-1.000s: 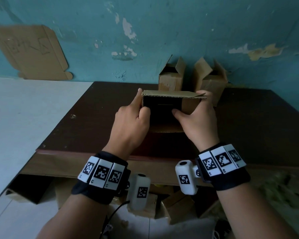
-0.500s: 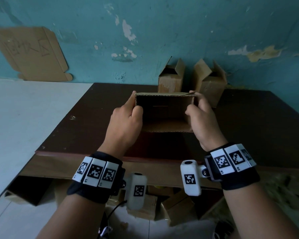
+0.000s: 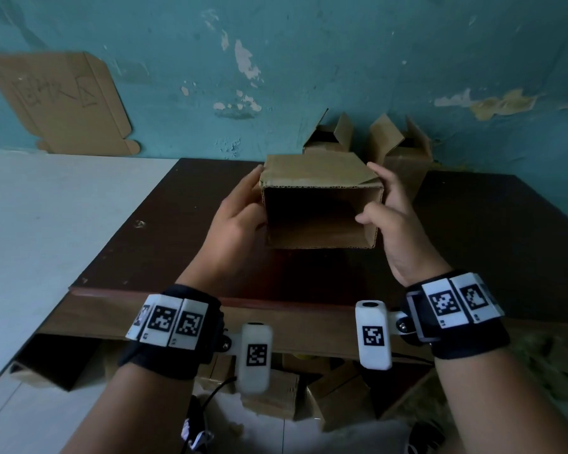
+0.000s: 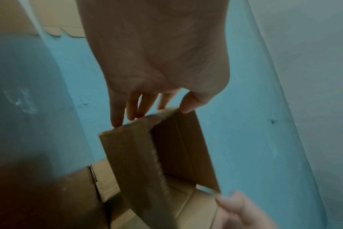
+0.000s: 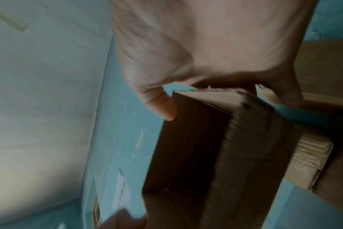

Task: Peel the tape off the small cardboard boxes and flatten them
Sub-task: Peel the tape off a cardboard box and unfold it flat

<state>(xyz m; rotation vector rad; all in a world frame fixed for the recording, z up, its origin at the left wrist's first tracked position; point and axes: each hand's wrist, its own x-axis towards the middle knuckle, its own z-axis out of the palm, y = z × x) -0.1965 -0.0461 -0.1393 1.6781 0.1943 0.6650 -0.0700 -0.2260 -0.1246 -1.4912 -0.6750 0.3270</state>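
A small brown cardboard box point(image 3: 312, 168) hangs above the dark table point(image 3: 473, 240), its open end turned toward me, no flaps showing on this end. My left hand point(image 3: 243, 204) holds its left wall. In the left wrist view, the fingers point(image 4: 127, 111) lie on the outside and the thumb sits at the edge of the box point(image 4: 131, 151). My right hand point(image 3: 379, 198) pinches the right wall, thumb inside the opening and fingers outside. The right wrist view shows this hand point(image 5: 206, 99) on the corner of the box point(image 5: 254, 139). A pale sliver sits at the top right corner; I cannot tell if it is tape.
Two more small boxes point(image 3: 328, 136) point(image 3: 404, 152) stand with flaps up at the table's back edge against the teal wall. A flattened cardboard sheet point(image 3: 63, 103) leans on the wall at left, above a white surface point(image 3: 63, 224). More boxes point(image 3: 269, 391) lie under the table.
The box has tipped so its top panel shows and sits nearer to me. Its opening went from squashed to square. Both hands slid to its side walls.
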